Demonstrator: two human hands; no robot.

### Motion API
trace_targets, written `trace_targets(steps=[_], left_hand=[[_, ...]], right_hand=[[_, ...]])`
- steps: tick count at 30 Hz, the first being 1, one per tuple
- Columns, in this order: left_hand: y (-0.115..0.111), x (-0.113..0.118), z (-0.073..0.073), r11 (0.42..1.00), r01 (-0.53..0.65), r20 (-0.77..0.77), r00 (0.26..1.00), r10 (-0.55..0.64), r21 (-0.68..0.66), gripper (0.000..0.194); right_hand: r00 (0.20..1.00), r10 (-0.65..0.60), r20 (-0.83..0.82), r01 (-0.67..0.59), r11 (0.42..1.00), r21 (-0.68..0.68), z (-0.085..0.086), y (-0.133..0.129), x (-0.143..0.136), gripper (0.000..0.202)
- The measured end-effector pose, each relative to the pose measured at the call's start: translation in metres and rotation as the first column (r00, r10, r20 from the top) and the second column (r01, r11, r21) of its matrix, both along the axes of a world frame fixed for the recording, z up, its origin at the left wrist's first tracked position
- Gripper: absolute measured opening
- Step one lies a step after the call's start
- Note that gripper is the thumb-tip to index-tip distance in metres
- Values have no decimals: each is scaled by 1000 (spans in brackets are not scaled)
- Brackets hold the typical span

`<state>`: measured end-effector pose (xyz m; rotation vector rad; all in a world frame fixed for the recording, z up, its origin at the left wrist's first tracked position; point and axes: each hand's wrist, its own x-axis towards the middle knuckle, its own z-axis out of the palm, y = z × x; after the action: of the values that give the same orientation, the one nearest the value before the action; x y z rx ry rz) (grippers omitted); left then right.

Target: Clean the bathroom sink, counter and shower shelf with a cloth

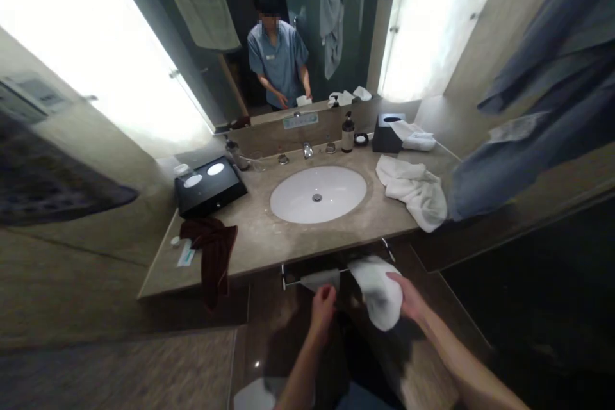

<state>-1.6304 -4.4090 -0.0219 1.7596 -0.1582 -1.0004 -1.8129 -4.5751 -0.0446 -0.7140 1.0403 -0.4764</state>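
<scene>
A white towel (pixel 379 291), bunched and hanging down, is gripped in my right hand (pixel 406 295) just below the counter's front edge. Its upper end reaches the metal towel rail (pixel 294 282). My left hand (pixel 324 307) is closed, with its fingertips curled together against a small pale cloth (pixel 318 279) at that rail. Whether those fingers pinch the cloth is hard to see. Above both hands, an oval white sink (pixel 314 208) is set into the stone counter (pixel 259 237). On its right lies a crumpled white towel (pixel 416 189).
A black tray box (pixel 211 189) stands on the left, with a dark brown cloth (pixel 216 253) draped over the counter edge. Behind the sink are a faucet (pixel 307 151) and a pump bottle (pixel 348 134). A tissue box (pixel 387 134) sits at right, near hanging blue-grey garments (pixel 514 134).
</scene>
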Motion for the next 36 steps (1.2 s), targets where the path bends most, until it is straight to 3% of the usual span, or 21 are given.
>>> trace_targets(steps=[3,6,10,12,14,15,16,18,19,20,21,22,23,24,25,27,29,32,34,36], left_hand=[[-37,-17,-32,995,100,-136,986,-100,-7,63],[-68,-3,-42,989,143,-119,982,-147,-41,66],[-86,24,-37,991,124,8,992,-125,52,50],[-76,35,-28,991,101,113,987,-111,88,44],[-55,47,-15,996,38,229,972,-57,85,42],[-42,55,-8,997,-11,293,956,-14,82,42],[-29,66,0,994,-66,373,927,30,83,41],[-2,99,15,981,-173,589,804,87,92,43],[9,122,23,967,-230,707,702,86,111,44],[19,149,30,945,-298,810,583,68,136,49],[27,180,36,904,-389,877,479,36,175,56],[33,211,43,838,-492,904,428,-1,234,63],[35,242,49,761,-587,905,425,-2,277,73],[35,270,55,711,-628,884,467,20,316,79],[33,291,60,717,-603,839,542,47,349,73],[23,308,67,811,-479,722,684,104,337,52],[9,290,68,900,-356,630,766,128,250,37],[-18,228,54,960,-265,546,819,175,90,30],[-35,192,44,957,-289,505,823,259,-20,30],[-43,174,44,921,-366,469,795,384,-134,32]], right_hand=[[997,69,-16,-67,993,96,-23,-20,28,35],[987,138,-83,-136,990,28,-33,-47,50,36],[890,119,-439,-220,958,-187,-47,-78,62,26],[844,74,-531,-230,945,-234,-48,-83,59,17],[823,108,-557,-314,904,-289,-37,-83,52,17],[816,133,-562,-393,841,-372,-28,-83,47,19],[812,152,-564,-477,730,-489,-16,-86,43,22],[815,123,-566,-564,391,-727,10,-102,38,26],[824,62,-563,-562,224,-796,23,-115,39,28],[835,-21,-551,-546,109,-831,35,-130,42,30],[840,-99,-533,-532,41,-846,46,-144,48,35],[840,-152,-520,-524,15,-851,56,-157,57,42],[839,-170,-517,-522,16,-853,64,-166,68,48],[839,-146,-524,-525,31,-850,71,-170,81,52],[841,-82,-535,-532,56,-845,76,-168,95,51],[830,107,-547,-557,112,-823,78,-149,124,46],[809,294,-509,-569,175,-803,69,-114,154,45],[783,471,-407,-565,262,-783,44,-55,200,67],[758,535,-373,-567,258,-782,32,-21,237,81],[687,620,-378,-601,193,-775,30,-1,277,73]])
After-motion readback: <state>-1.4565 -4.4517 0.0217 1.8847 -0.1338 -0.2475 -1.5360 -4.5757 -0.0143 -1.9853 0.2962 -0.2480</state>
